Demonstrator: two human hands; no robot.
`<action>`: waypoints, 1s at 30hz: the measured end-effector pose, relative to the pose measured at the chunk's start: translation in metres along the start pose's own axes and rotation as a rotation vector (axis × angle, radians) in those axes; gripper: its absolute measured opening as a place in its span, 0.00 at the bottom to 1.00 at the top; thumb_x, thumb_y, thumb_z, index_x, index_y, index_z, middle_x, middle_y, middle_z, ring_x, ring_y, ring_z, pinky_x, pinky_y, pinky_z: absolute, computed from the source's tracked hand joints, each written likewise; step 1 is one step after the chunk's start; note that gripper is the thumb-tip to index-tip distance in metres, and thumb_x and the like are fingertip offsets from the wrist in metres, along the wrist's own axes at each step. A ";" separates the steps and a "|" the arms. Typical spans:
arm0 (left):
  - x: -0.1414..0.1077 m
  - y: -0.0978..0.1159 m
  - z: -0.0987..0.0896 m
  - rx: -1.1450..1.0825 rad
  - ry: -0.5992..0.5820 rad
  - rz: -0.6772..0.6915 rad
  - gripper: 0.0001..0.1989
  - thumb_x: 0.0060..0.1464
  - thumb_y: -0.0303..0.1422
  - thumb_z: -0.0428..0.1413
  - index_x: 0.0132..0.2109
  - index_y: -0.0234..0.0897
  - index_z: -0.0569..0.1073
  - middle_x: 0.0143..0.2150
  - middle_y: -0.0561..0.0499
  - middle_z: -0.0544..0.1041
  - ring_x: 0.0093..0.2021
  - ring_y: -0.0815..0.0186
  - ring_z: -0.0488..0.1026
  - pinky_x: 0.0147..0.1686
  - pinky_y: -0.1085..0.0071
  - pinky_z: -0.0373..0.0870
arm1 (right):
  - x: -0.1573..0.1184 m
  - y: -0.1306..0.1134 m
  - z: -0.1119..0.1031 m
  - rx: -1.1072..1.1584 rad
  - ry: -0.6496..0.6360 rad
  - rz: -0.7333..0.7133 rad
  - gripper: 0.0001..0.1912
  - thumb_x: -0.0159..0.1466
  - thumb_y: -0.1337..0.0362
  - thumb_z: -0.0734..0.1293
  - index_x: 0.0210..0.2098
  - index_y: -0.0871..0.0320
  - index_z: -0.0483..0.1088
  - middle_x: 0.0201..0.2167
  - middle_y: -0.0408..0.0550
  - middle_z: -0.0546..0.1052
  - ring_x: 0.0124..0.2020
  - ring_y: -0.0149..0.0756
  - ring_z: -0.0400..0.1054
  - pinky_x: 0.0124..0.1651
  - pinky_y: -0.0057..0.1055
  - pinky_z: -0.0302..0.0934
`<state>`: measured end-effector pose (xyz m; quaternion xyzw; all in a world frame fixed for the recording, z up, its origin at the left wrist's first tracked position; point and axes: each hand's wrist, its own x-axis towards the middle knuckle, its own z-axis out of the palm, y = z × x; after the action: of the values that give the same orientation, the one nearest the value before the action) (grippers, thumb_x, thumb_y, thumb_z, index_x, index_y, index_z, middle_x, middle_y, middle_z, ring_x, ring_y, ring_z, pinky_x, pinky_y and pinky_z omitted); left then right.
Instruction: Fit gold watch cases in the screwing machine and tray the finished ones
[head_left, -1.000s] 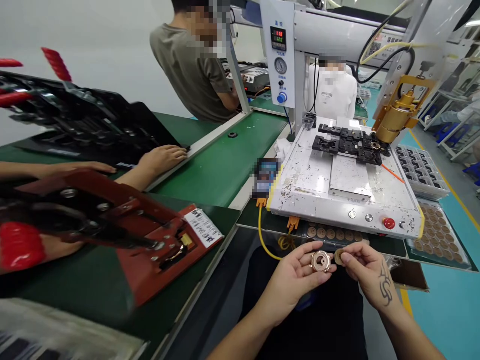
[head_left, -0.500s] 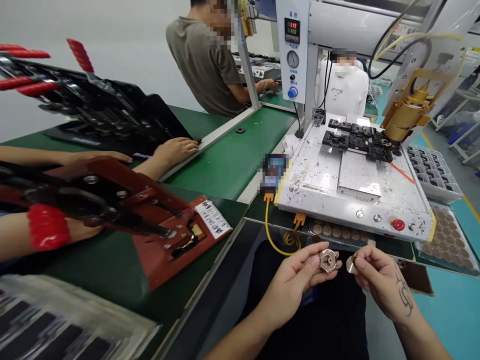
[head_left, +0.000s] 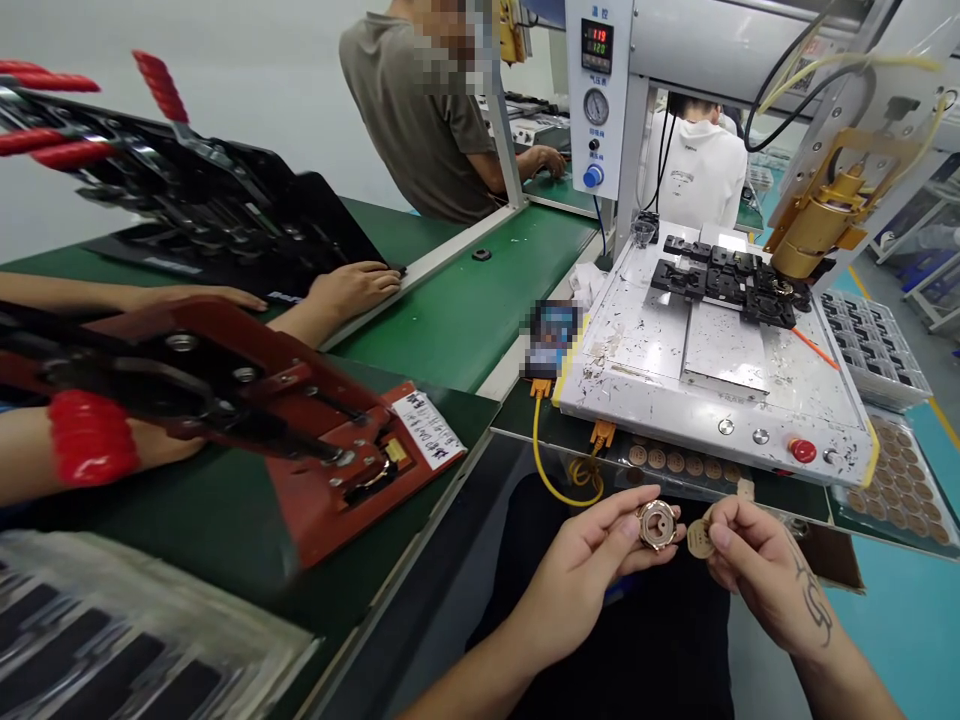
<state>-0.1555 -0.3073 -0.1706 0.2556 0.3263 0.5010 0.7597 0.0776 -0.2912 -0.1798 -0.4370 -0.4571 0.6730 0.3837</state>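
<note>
Turned since half a second ago is the thin disc (head_left: 699,539), whose tan, marked face is now shown where a bright, shiny side was seen. At the far left, a black fixture (head_left: 247,230) with red-sleeved handles is set on the green bench (head_left: 225,530); nearer, a tray (head_left: 277,645) of dark pieces is cut off by the view. Next, a reddish-brown clamp (head_left: 300,520) is seen, with a handwritten label stuck on it. Beyond this, a co-worker's hand (head_left: 352,290) is laid by the black fixture's corner. Farther right, a rose-gold ring part (head_left: 658,526) is pinched by the thumb and fingers of the left hand (head_left: 592,565). Just beside it, with a small gap between, the disc is gripped by thumb and forefinger of the right hand (head_left: 754,550). Both pieces are held over a dark-clothed lap (head_left: 652,630), before a white machine (head_left: 720,408). On it, black holders (head_left: 727,285) are set, with a gold cylinder (head_left: 821,225) mounted to their upper right. At the far right, round brown discs (head_left: 896,480) are laid out in rows
</note>
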 end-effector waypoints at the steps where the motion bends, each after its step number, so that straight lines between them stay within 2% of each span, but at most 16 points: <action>1: -0.001 0.000 0.000 0.000 -0.001 -0.001 0.23 0.63 0.44 0.69 0.60 0.38 0.83 0.54 0.40 0.87 0.57 0.49 0.84 0.59 0.54 0.82 | 0.000 0.000 0.000 -0.009 0.003 -0.001 0.16 0.74 0.51 0.72 0.37 0.56 0.69 0.28 0.40 0.71 0.24 0.28 0.57 0.28 0.30 0.49; 11: -0.005 0.002 0.002 0.038 0.003 0.021 0.24 0.63 0.45 0.69 0.61 0.39 0.83 0.56 0.40 0.86 0.59 0.46 0.83 0.60 0.51 0.82 | 0.003 -0.017 0.013 -0.177 0.033 -0.117 0.17 0.73 0.51 0.72 0.33 0.54 0.72 0.32 0.43 0.70 0.31 0.34 0.61 0.35 0.31 0.59; 14: -0.005 0.003 0.003 0.050 -0.002 0.019 0.25 0.63 0.46 0.68 0.62 0.38 0.83 0.56 0.40 0.86 0.58 0.47 0.83 0.60 0.51 0.81 | 0.004 -0.022 0.020 -0.254 0.052 -0.167 0.17 0.72 0.50 0.72 0.33 0.54 0.73 0.41 0.48 0.73 0.41 0.40 0.67 0.44 0.33 0.65; 17: -0.005 0.003 0.005 0.073 -0.002 0.026 0.26 0.63 0.46 0.68 0.62 0.38 0.82 0.56 0.40 0.86 0.59 0.46 0.82 0.60 0.51 0.81 | 0.005 -0.025 0.025 -0.299 0.067 -0.181 0.16 0.72 0.50 0.72 0.34 0.53 0.73 0.51 0.52 0.75 0.52 0.46 0.70 0.53 0.36 0.67; 22: -0.007 0.004 0.006 0.107 0.012 0.041 0.26 0.64 0.46 0.68 0.62 0.38 0.82 0.57 0.39 0.85 0.60 0.44 0.81 0.60 0.50 0.81 | 0.004 -0.028 0.028 -0.295 0.058 -0.175 0.17 0.71 0.48 0.73 0.33 0.53 0.73 0.50 0.53 0.78 0.52 0.48 0.72 0.55 0.38 0.70; 30: -0.005 0.002 0.005 -0.011 -0.002 -0.010 0.24 0.63 0.43 0.69 0.60 0.37 0.83 0.56 0.37 0.86 0.58 0.44 0.83 0.61 0.48 0.80 | 0.010 -0.016 0.012 -0.121 0.082 -0.143 0.14 0.75 0.49 0.69 0.39 0.52 0.75 0.49 0.51 0.80 0.51 0.47 0.73 0.60 0.44 0.67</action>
<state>-0.1539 -0.3112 -0.1645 0.2503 0.3240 0.4987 0.7640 0.0653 -0.2810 -0.1649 -0.4527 -0.5109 0.5967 0.4219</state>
